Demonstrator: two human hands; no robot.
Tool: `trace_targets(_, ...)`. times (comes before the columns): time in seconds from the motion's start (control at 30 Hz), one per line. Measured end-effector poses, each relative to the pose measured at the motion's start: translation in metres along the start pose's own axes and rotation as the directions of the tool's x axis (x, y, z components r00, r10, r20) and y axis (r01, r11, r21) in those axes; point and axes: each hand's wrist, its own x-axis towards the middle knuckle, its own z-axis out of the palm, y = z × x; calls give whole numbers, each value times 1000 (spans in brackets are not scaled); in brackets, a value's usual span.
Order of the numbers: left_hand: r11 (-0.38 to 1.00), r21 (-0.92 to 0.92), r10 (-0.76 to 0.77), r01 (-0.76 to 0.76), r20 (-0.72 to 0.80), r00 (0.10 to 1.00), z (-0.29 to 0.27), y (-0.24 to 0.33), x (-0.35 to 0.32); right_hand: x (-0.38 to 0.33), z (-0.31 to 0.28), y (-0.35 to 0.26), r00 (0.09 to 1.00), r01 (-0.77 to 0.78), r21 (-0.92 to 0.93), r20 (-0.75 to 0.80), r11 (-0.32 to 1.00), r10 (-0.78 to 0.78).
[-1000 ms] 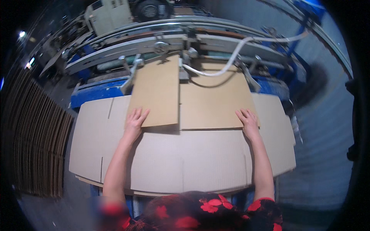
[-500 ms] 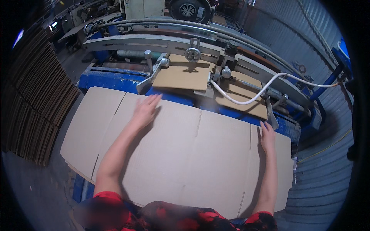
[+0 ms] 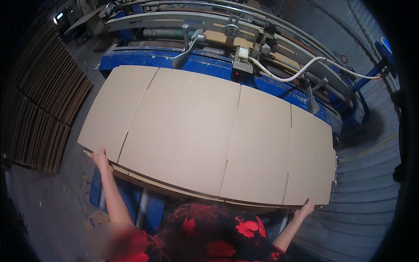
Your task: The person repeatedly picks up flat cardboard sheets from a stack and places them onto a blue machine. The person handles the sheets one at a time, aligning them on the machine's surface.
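Note:
A wide, flat cardboard box blank (image 3: pixel 183 122) with slots cut along its edges lies on top of a stack in front of the machine. My left hand (image 3: pixel 102 161) grips the near edge close to its left corner, thumb on top and fingers mostly hidden beneath. At the near right corner my right hand (image 3: pixel 304 208) is closed on the edge too, with its fingers partly out of sight. Under the top blank, the edges of more cardboard sheets (image 3: pixel 174 185) show along the near side. The blank's far edge lies against the blue machine bed (image 3: pixel 148 59).
Beyond the bed, the machine carries metal guides (image 3: pixel 187 50), a handwheel (image 3: pixel 231 30) and a sensor box (image 3: pixel 242 63) with a looping white cable (image 3: pixel 283 80). A tall stack of cardboard (image 3: pixel 43 100) stands at left. Corrugated metal wall (image 3: pixel 366 187) lines the right.
Both hands have come back from the far edge to the near corners and closed there. The cardboard pieces under the guides have moved deeper into the machine. My view has shifted.

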Motion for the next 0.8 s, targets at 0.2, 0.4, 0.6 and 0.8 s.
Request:
trace_targets(0.2,899,435,102,-46,-106,989,9,28,-16,-20,16,-29,999,-50,-20,9,999,51)
trace_targets(0.4,925,169,346,-341,2,938,0,111,-48,-48,16,-71,999,33,215,15,976,-37)
trace_targets(0.6,758,-644,345,-98,268,900,7,158,-18,-63,27,-92,988,-148,619,133,771,83)
trace_targets(0.8,884,-467,252,23,518,818,-20,159,-21,-62,11,-105,873,-378,540,478,752,96)
